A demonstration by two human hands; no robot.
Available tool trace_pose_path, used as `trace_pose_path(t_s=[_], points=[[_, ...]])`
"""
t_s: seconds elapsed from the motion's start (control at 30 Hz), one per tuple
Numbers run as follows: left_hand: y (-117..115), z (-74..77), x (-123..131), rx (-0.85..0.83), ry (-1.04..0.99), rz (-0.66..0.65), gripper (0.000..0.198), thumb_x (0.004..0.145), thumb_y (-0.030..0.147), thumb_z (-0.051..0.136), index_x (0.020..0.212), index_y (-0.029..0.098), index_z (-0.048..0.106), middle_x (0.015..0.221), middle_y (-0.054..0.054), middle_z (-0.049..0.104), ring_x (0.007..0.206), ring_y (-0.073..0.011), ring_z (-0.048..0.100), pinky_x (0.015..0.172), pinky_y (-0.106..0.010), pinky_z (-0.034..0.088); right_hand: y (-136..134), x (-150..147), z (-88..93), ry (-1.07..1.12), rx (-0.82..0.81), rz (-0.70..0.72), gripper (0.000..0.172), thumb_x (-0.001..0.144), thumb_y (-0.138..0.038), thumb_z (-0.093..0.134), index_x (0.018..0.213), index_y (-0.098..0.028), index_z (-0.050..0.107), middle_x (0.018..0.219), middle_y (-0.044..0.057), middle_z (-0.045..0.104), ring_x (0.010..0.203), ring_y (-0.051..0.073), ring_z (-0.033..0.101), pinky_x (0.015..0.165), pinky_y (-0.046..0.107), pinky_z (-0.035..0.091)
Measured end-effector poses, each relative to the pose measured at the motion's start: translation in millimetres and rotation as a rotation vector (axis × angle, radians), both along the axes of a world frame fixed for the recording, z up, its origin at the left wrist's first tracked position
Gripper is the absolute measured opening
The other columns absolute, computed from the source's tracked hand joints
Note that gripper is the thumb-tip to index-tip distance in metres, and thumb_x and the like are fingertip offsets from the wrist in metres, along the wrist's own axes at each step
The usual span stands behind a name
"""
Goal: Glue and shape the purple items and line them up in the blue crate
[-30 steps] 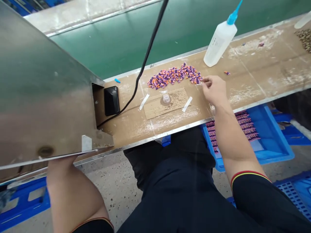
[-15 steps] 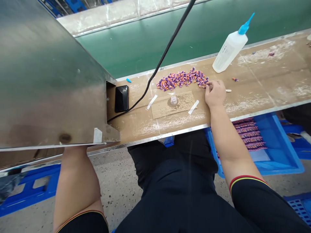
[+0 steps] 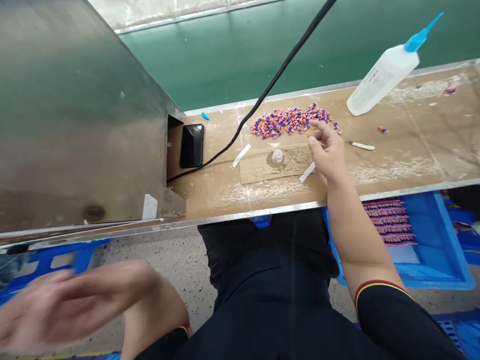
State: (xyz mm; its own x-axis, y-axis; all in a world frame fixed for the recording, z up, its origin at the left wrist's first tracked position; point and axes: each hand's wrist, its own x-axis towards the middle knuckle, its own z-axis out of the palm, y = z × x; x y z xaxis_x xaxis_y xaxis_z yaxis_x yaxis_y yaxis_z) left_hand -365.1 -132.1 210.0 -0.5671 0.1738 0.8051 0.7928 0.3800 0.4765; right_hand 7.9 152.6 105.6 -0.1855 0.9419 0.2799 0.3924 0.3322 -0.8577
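My right hand is over the worktop, at the lower right edge of a pile of small purple, orange and white pieces. A small orange piece shows at its thumb tip, pinched there; the index finger is raised. Below the pile a clear, lumpy blob sits in a wet patch on a cardboard strip. Low at the left, in front of the metal housing, my left hand is smeared by motion. Its fingers are too blurred to show whether they hold anything.
A metal housing stands at the left, with a phone beside it and a black cable crossing the worktop. Right of my right hand lie a white-handled knife and a squeeze bottle. A blue crate sits below the edge.
My left hand has come out from under the metal housing and swung low to the left. My right hand has shifted left along the pile with a small piece, uncovering the knife. The view has tilted slightly.
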Motion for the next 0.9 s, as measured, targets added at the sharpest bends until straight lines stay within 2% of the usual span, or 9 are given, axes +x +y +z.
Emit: trace_pose_path(t_s=[0.03, 0.07, 0.13, 0.17, 0.3, 0.4, 0.5, 0.73, 0.9], points=[[-3, -17.6, 12, 0.225, 0.196, -0.027, 0.036, 0.086, 0.070, 0.046, 0.096, 0.042, 0.067, 0.083, -0.007, 0.049, 0.074, -0.0352, 0.061, 0.066, -0.071, 0.051, -1, -12, 6.2, 0.005, -0.039, 0.056, 0.028, 0.104, -0.035, 0.064, 0.128, -0.029, 0.077, 0.100, 0.004, 0.073, 0.089, 0.021, 0.072, 0.080, 0.037, 0.063], [-2, -33.8, 26, 0.358, 0.323, -0.175, 0.029, 0.090, 0.065, 0.051, 0.091, 0.040, 0.066, 0.077, -0.005, 0.046, 0.063, -0.0283, 0.054, 0.062, -0.064, 0.053, -1, -22, 12.1, 0.012, -0.078, 0.111, 0.024, 0.103, -0.035, 0.064, 0.121, -0.028, 0.079, 0.098, 0.004, 0.074, 0.088, 0.020, 0.072, 0.079, 0.036, 0.063], [11, -58.4, 60, 0.105, 0.341, -0.697, 0.011, 0.088, 0.046, 0.073, 0.095, 0.039, 0.072, 0.075, -0.002, 0.055, 0.059, -0.0216, 0.057, 0.056, -0.045, 0.057, 1, -39, 21.3, 0.032, -0.146, 0.209, 0.016, 0.102, -0.034, 0.067, 0.109, -0.026, 0.079, 0.096, 0.004, 0.075, 0.087, 0.019, 0.072, 0.077, 0.034, 0.063], [24, -66.3, 76, -0.014, 0.274, -0.854, 0.012, 0.091, 0.036, 0.074, 0.102, 0.039, 0.076, 0.080, -0.002, 0.062, 0.065, -0.0205, 0.063, 0.060, -0.040, 0.059, 3, -44, 24.1, 0.045, -0.166, 0.246, 0.014, 0.100, -0.033, 0.069, 0.106, -0.025, 0.079, 0.096, 0.004, 0.075, 0.087, 0.019, 0.072, 0.077, 0.033, 0.064], [99, -77.5, 117, -0.017, 0.096, -1.132, 0.039, 0.107, 0.013, 0.063, 0.134, 0.036, 0.079, 0.099, -0.003, 0.074, 0.083, -0.0147, 0.069, 0.069, -0.028, 0.058, 7, -44, 23.6, 0.070, -0.196, 0.298, 0.014, 0.091, -0.035, 0.078, 0.101, -0.025, 0.077, 0.093, 0.003, 0.077, 0.087, 0.019, 0.074, 0.080, 0.034, 0.066], [149, -84.3, 124, -0.062, -0.019, -1.211, 0.034, 0.117, 0.027, 0.054, 0.136, 0.034, 0.081, 0.105, -0.005, 0.075, 0.091, -0.0153, 0.071, 0.080, -0.031, 0.061, 4, -33, 17.8, 0.074, -0.205, 0.278, 0.019, 0.089, -0.041, 0.082, 0.100, -0.026, 0.077, 0.091, 0.003, 0.078, 0.080, 0.019, 0.073, 0.073, 0.034, 0.064], [172, -97.6, 126, -0.093, -0.235, -1.251, 0.038, 0.120, 0.040, 0.049, 0.135, 0.032, 0.083, 0.107, -0.007, 0.076, 0.097, -0.0184, 0.072, 0.090, -0.038, 0.063, 0, -27, 15.2, 0.081, -0.190, 0.250, 0.025, 0.093, -0.051, 0.082, 0.098, -0.027, 0.077, 0.086, 0.002, 0.076, 0.073, 0.018, 0.070, 0.065, 0.032, 0.061], [171, -115.2, 128, -0.162, -0.731, -1.263, 0.033, 0.113, 0.046, 0.065, 0.130, 0.025, 0.085, 0.111, -0.008, 0.081, 0.097, -0.0190, 0.073, 0.087, -0.036, 0.063, -11, -25, 22.0, 0.070, -0.150, 0.198, 0.025, 0.099, -0.052, 0.080, 0.098, -0.027, 0.078, 0.076, -0.001, 0.067, 0.062, 0.015, 0.060, 0.057, 0.030, 0.052], [178, -116.4, 124, -0.228, -0.957, -1.279, 0.028, 0.110, 0.038, 0.070, 0.130, 0.024, 0.086, 0.115, -0.009, 0.082, 0.103, -0.0201, 0.077, 0.093, -0.037, 0.066, -18, -26, 26.4, -0.003, -0.120, 0.228, 0.018, 0.100, -0.047, 0.079, 0.102, -0.029, 0.078, 0.088, 0.003, 0.075, 0.077, 0.020, 0.071, 0.069, 0.034, 0.062]])
